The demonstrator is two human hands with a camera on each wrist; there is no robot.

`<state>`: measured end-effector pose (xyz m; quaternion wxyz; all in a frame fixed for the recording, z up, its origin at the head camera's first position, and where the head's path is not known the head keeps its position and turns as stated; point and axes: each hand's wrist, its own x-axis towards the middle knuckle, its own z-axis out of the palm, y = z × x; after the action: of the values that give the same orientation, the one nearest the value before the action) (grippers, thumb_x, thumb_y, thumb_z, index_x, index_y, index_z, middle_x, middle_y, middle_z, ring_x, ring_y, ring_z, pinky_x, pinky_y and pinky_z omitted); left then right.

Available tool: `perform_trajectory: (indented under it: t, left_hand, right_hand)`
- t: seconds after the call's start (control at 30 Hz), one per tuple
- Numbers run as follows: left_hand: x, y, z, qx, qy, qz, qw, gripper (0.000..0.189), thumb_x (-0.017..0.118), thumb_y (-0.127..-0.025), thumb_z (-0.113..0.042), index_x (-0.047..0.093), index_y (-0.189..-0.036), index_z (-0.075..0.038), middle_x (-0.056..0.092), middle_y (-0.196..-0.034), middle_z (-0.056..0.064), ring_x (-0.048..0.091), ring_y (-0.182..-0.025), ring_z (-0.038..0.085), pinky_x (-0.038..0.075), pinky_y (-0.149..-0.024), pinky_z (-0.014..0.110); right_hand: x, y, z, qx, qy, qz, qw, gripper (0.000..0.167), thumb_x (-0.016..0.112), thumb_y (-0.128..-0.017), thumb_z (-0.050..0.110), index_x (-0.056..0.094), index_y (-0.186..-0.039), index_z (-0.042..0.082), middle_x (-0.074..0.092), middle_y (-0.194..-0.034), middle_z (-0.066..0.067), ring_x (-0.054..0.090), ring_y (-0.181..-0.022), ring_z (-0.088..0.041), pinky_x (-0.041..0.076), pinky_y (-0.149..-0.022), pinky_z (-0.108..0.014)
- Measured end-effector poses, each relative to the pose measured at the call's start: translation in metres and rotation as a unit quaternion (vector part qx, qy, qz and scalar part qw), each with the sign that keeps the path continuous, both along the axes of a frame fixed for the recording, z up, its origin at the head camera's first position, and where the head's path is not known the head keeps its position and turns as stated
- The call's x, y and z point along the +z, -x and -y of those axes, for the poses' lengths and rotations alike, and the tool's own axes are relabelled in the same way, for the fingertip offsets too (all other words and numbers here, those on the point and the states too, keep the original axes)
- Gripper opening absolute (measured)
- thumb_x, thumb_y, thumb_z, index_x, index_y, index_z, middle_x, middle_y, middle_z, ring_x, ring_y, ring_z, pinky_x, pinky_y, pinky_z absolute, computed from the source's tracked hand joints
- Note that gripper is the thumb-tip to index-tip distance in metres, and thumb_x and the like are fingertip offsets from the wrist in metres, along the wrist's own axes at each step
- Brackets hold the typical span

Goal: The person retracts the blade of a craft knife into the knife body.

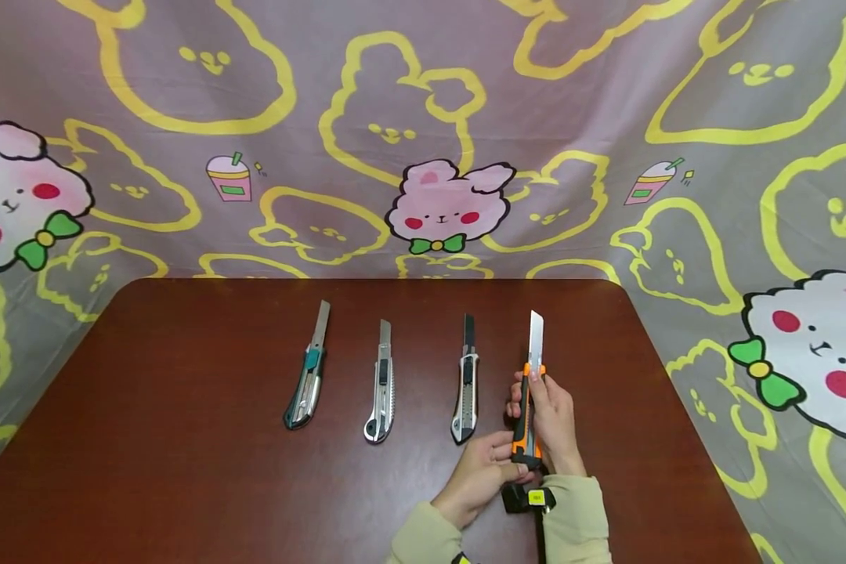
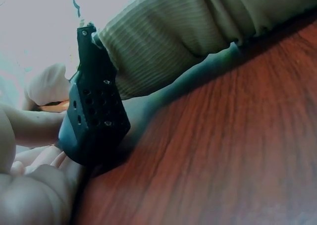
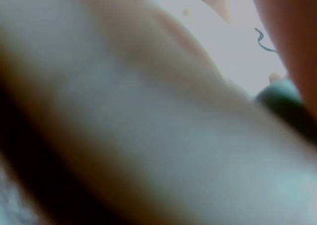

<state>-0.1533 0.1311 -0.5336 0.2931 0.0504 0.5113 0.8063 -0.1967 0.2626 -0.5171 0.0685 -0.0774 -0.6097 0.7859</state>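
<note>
An orange-and-black utility knife [image 1: 526,448] is upright in the head view, its wide silver blade extended and pointing to the far side. My right hand [image 1: 558,423] grips the handle from the right, thumb on the upper part near the blade, fingers wrapped behind. At the butt end, my left hand [image 1: 474,475] pinches the knife between thumb and fingers. In the left wrist view, the left hand [image 2: 34,193] shows at the lower left, with the knife mostly hidden by a black wrist camera [image 2: 96,103]. Blurred skin fills most of the right wrist view.
Three more utility knives lie in a row with blades out: a teal-and-silver one [image 1: 305,392], a silver one [image 1: 381,399] and a silver-and-black one [image 1: 466,399] closest to my hands. All rest on a brown table [image 1: 183,470]. A cartoon-patterned cloth [image 1: 310,164] hangs behind it.
</note>
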Motion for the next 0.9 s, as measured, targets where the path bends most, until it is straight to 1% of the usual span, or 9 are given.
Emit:
perform_trajectory:
  t: [0.13,0.23,0.4,0.6,0.77,0.9]
  left_hand:
    - [0.0018,0.0013,0.0014,0.000,-0.006,-0.001,1.0000,0.048,0.055,-0.080,0.017,0.049,-0.128,0.015,0.062,-0.119,0.030,0.067,-0.095,0.020,0.061,-0.082,0.029]
    - [0.0031,0.0010,0.0025,-0.001,-0.006,0.003,1.0000,0.048,0.055,-0.080,0.017,0.049,-0.128,0.015,0.063,-0.119,0.030,0.067,-0.094,0.019,0.060,-0.082,0.028]
    - [0.0030,0.0003,0.0018,-0.005,-0.013,0.004,0.9999,0.046,0.056,-0.081,0.015,0.051,-0.126,0.013,0.063,-0.118,0.029,0.067,-0.091,0.017,0.061,-0.081,0.028]
    - [0.0033,0.0026,-0.0003,-0.014,-0.019,0.008,0.9997,0.046,0.056,-0.083,0.016,0.050,-0.128,0.013,0.063,-0.118,0.030,0.067,-0.089,0.015,0.060,-0.081,0.027]
    - [0.0018,0.0004,-0.0010,-0.007,-0.018,-0.003,0.9998,0.048,0.056,-0.084,0.015,0.047,-0.131,0.014,0.062,-0.120,0.031,0.067,-0.094,0.020,0.060,-0.084,0.029]
    - [0.0021,-0.0029,0.0014,0.005,-0.008,-0.015,0.9998,0.050,0.056,-0.084,0.013,0.047,-0.133,0.013,0.061,-0.122,0.031,0.067,-0.097,0.021,0.060,-0.084,0.028]
  right_hand:
    - [0.0004,0.0015,0.0001,0.013,0.002,-0.006,0.9999,0.048,0.044,-0.103,0.027,0.042,-0.119,-0.018,0.057,-0.073,0.000,0.054,-0.056,-0.010,0.056,-0.055,-0.022]
    - [0.0004,0.0019,-0.0001,0.021,0.008,0.007,0.9997,0.046,0.044,-0.103,0.027,0.043,-0.120,-0.016,0.058,-0.074,0.000,0.054,-0.057,-0.009,0.056,-0.056,-0.022]
    - [0.0008,0.0018,-0.0023,0.026,0.010,0.049,0.9984,0.045,0.042,-0.104,0.032,0.045,-0.122,-0.009,0.058,-0.074,0.003,0.055,-0.058,-0.009,0.056,-0.057,-0.020]
    - [0.0038,0.0025,-0.0047,0.014,0.007,0.097,0.9951,0.052,0.040,-0.103,0.039,0.046,-0.127,-0.007,0.060,-0.073,0.004,0.058,-0.058,-0.008,0.056,-0.058,-0.020]
    - [0.0043,0.0020,-0.0040,-0.005,-0.004,0.120,0.9927,0.059,0.041,-0.101,0.045,0.050,-0.121,-0.009,0.062,-0.070,0.004,0.059,-0.057,-0.009,0.056,-0.057,-0.022]
    - [0.0035,0.0036,-0.0001,-0.002,-0.005,0.114,0.9934,0.053,0.043,-0.101,0.042,0.052,-0.116,-0.008,0.060,-0.070,0.004,0.057,-0.056,-0.009,0.056,-0.055,-0.021]
